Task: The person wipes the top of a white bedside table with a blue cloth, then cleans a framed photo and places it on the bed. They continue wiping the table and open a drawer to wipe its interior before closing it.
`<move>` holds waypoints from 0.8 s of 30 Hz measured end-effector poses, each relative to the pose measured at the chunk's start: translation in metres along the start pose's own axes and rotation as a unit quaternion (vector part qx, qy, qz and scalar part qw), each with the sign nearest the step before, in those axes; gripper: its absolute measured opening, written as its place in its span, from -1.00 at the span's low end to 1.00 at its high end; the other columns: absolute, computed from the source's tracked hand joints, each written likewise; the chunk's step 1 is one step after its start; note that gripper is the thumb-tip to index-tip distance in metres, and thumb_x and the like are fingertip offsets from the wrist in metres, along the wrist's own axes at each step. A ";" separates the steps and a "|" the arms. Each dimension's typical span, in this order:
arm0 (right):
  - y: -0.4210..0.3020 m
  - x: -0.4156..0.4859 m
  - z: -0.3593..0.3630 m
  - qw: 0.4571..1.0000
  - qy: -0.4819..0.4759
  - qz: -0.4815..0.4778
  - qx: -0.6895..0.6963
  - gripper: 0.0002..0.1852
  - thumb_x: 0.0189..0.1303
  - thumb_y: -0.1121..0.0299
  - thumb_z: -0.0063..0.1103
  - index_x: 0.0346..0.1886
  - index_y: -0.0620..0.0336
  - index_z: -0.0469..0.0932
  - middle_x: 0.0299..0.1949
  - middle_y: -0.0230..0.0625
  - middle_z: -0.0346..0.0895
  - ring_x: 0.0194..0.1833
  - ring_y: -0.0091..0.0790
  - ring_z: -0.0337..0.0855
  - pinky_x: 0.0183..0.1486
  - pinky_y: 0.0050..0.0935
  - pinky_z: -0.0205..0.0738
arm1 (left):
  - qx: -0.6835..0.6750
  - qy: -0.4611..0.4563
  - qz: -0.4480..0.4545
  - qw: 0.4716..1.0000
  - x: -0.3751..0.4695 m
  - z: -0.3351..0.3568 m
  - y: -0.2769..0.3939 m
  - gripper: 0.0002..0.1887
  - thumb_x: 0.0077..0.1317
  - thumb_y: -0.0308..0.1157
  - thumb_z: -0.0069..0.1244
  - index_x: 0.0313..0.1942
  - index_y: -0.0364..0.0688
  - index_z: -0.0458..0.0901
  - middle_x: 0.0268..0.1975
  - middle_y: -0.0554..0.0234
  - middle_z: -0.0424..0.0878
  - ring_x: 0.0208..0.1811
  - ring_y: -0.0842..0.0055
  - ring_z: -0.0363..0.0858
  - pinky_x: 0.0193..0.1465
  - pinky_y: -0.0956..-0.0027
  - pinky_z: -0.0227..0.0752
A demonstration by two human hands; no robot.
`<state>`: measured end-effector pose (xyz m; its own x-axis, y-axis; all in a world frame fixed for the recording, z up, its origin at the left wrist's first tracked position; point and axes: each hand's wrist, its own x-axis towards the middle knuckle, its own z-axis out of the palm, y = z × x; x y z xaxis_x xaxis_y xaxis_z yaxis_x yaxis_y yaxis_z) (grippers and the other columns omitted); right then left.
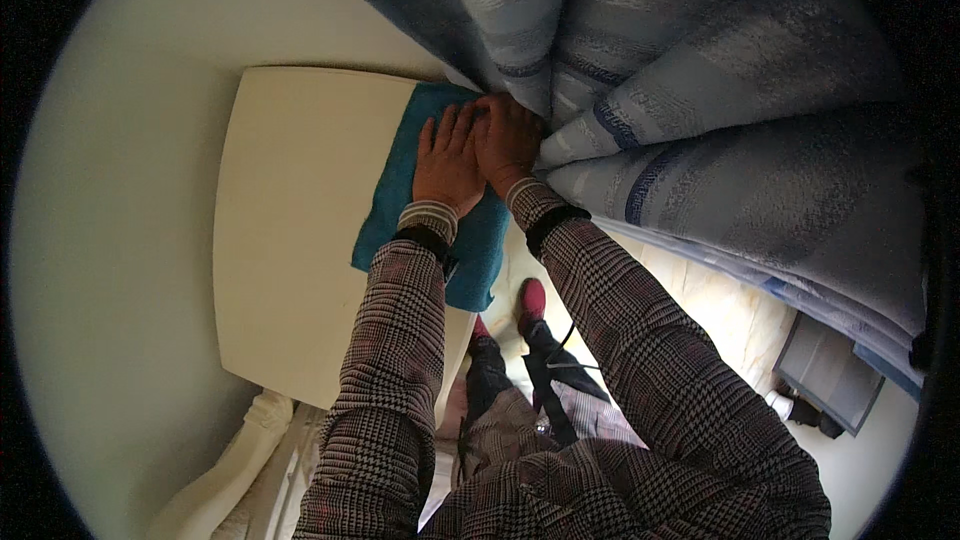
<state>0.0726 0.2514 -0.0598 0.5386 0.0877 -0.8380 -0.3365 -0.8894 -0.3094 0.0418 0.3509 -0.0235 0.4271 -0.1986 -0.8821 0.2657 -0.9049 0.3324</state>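
Observation:
A teal cloth (382, 202) lies over the right part of a cream, curved-edged tabletop (292, 225), one end reaching its near edge. My left hand (450, 161) rests palm down on the cloth with its fingers somewhat apart. Right beside it, touching it, my right hand (510, 136) presses at the cloth's far right part, close to the curtain; its fingertips are partly curled, and whether it grips the cloth's edge does not show.
Grey-blue patterned curtains (697, 90) hang along the right, against the tabletop's far corner. A pale wall (112, 240) borders the left side. A cream carved furniture leg (240, 457) stands lower left. On the marble-look floor (690, 277) sits a grey box-like object (829, 367).

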 end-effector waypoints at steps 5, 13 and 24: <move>0.006 0.007 -0.004 0.998 -0.047 -0.016 -0.035 -0.78 0.17 0.35 0.04 -0.13 0.10 0.56 -0.07 -0.20 0.53 0.01 -0.06 0.48 0.13 -0.12 0.35 | -0.034 0.046 0.006 0.998 0.003 0.003 0.003 -0.45 0.34 -0.19 -0.20 0.32 -0.11 0.25 0.41 0.16 0.17 0.46 0.26 0.04 0.49 0.03 -0.25; 0.035 0.042 -0.015 0.997 -0.002 -0.069 -0.037 -0.76 0.18 0.44 -0.01 -0.09 0.18 0.54 0.08 -0.17 0.49 0.10 -0.09 0.46 0.18 -0.11 0.30 | 0.018 0.091 0.003 0.996 0.044 0.011 0.022 -0.44 0.37 -0.19 -0.27 0.36 -0.14 0.20 0.43 0.14 0.14 0.46 0.25 0.03 0.48 0.01 -0.20; 0.046 0.054 -0.007 0.979 0.080 -0.181 -0.040 -0.67 0.23 0.38 -0.05 0.05 0.13 0.52 0.28 -0.26 0.36 0.23 -0.13 0.36 0.30 -0.12 0.14 | 0.032 0.142 0.000 0.989 0.052 0.016 0.026 -0.35 0.35 -0.09 -0.23 0.38 -0.22 0.13 0.46 0.05 0.03 0.50 0.21 -0.10 0.50 0.04 -0.32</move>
<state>0.0913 0.2124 -0.1158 0.7279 0.3380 -0.5966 -0.0423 -0.8462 -0.5311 0.0570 0.3103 -0.0663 0.6557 -0.0935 -0.7492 0.2133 -0.9289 0.3027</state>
